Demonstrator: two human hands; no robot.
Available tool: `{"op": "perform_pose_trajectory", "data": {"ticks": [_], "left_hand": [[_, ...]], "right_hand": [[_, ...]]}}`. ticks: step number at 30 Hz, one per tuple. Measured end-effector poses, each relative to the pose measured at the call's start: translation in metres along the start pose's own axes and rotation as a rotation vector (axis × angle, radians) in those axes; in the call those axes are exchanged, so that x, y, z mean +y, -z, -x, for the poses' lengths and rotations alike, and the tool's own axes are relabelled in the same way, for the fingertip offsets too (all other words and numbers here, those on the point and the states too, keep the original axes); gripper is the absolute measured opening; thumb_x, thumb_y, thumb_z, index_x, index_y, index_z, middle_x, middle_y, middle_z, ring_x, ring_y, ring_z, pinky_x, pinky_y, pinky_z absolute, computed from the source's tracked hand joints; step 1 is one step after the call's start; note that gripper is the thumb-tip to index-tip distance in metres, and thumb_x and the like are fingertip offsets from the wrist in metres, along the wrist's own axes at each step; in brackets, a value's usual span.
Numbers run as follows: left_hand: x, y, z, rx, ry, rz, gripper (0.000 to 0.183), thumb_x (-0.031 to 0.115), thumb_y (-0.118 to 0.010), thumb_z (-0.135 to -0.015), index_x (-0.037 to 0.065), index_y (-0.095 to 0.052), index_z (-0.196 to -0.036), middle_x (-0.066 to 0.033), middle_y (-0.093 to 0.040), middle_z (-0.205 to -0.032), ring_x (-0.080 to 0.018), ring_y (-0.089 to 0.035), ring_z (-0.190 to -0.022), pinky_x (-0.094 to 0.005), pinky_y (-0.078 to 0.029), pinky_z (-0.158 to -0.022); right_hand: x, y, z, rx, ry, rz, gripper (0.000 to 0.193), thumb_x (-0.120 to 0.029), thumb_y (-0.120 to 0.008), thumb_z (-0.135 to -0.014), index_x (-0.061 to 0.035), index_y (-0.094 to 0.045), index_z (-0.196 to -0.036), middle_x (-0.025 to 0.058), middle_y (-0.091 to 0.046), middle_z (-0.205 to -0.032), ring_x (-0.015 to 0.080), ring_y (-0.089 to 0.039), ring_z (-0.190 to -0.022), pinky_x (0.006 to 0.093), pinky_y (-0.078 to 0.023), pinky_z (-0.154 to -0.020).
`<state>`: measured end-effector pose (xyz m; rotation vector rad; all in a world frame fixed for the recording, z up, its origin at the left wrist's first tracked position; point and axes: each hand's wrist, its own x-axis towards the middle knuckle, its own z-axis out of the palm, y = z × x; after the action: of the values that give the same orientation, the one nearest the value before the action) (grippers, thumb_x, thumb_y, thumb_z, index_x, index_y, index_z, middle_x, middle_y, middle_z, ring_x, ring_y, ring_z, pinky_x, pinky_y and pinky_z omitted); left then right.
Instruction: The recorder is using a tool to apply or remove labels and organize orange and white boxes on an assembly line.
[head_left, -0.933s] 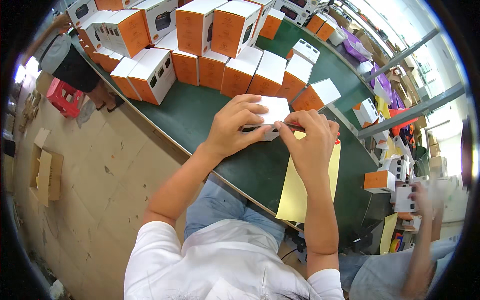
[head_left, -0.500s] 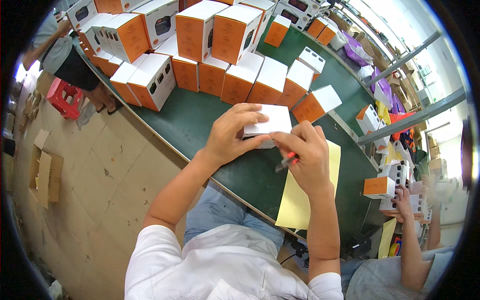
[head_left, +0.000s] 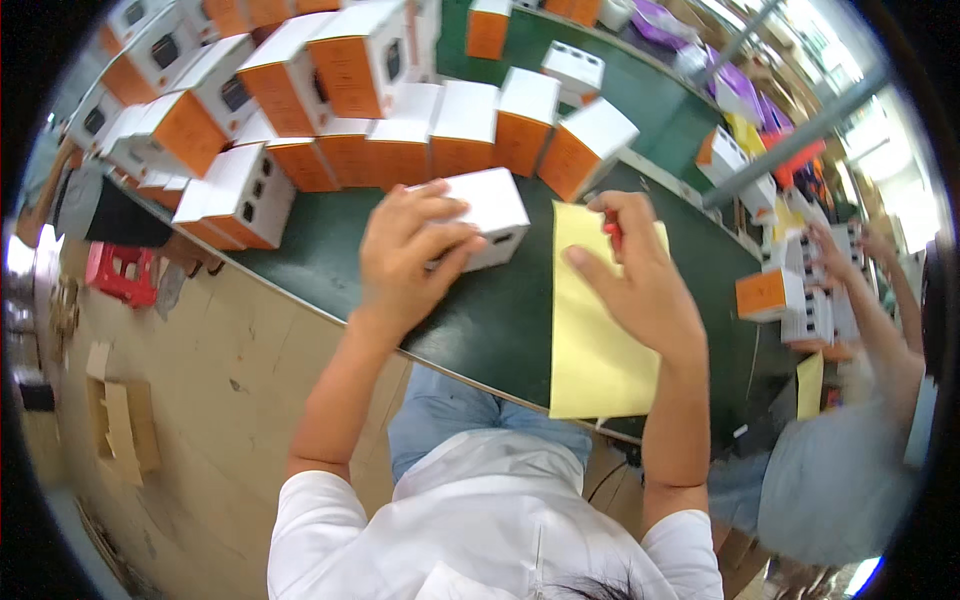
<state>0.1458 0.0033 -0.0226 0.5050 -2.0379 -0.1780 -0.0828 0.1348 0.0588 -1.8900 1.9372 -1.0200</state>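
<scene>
A small white box lies on the green tabletop in front of me. My left hand grips it, fingers draped over its left end and top. My right hand hovers above a yellow sheet, apart from the box. Its fingers are curled around a small red tool; most of that tool is hidden, so its kind cannot be told.
Stacked white-and-orange boxes fill the far left of the green table. At the right, a co-worker's arms reach among more boxes. A grey metal bar crosses the far right. A red stool and open carton stand on the floor.
My right hand has drawn away from the box to the right, over the yellow sheet. The box has turned under my left hand, which now lies over its left end. The whole view has shifted.
</scene>
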Motion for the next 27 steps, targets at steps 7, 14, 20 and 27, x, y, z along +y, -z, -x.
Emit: {"op": "perform_pose_trajectory", "data": {"ticks": [7,14,20,27], "left_hand": [[0.051,-0.015,-0.011,0.142,-0.192,-0.297,0.020,0.012,-0.083,-0.082,0.014,-0.071,-0.099,-0.0118,-0.070,-0.118,-0.0325,-0.065,-0.116,-0.0547,-0.044,-0.108],[0.103,-0.116,-0.016,-0.796,-0.264,0.260,0.071,0.051,-0.078,-0.085,0.007,-0.057,-0.137,-0.0190,-0.044,-0.158,-0.0388,-0.036,-0.151,-0.0628,-0.026,-0.121],[0.095,-0.139,-0.010,-1.024,-0.228,0.186,0.107,0.069,-0.081,-0.071,0.005,-0.048,-0.150,-0.0172,-0.034,-0.166,-0.0336,-0.023,-0.158,-0.0617,-0.008,-0.127],[0.081,-0.136,-0.020,-0.952,-0.109,0.433,0.105,0.056,-0.090,-0.067,0.008,-0.049,-0.150,-0.0141,-0.037,-0.165,-0.0354,-0.029,-0.155,-0.0603,-0.011,-0.128]], "right_hand": [[0.054,0.076,0.106,0.123,-0.189,0.227,0.015,-0.009,-0.067,-0.093,-0.0065,-0.071,-0.107,0.0098,-0.064,-0.098,0.0261,-0.061,-0.094,0.0393,-0.043,-0.085],[0.075,0.066,0.149,0.104,-0.274,0.289,0.011,-0.010,-0.070,-0.088,-0.0097,-0.074,-0.098,0.0057,-0.069,-0.091,0.0259,-0.063,-0.084,0.0386,-0.042,-0.081],[0.086,0.067,0.170,0.141,-0.374,0.319,0.010,-0.012,-0.074,-0.086,-0.0125,-0.076,-0.096,0.0026,-0.070,-0.090,0.0238,-0.064,-0.085,0.0378,-0.042,-0.080],[0.090,0.059,0.160,0.110,-0.388,0.294,0.010,-0.013,-0.079,-0.083,-0.0136,-0.076,-0.092,0.0005,-0.068,-0.086,0.0219,-0.063,-0.083,0.0371,-0.042,-0.080]]}}
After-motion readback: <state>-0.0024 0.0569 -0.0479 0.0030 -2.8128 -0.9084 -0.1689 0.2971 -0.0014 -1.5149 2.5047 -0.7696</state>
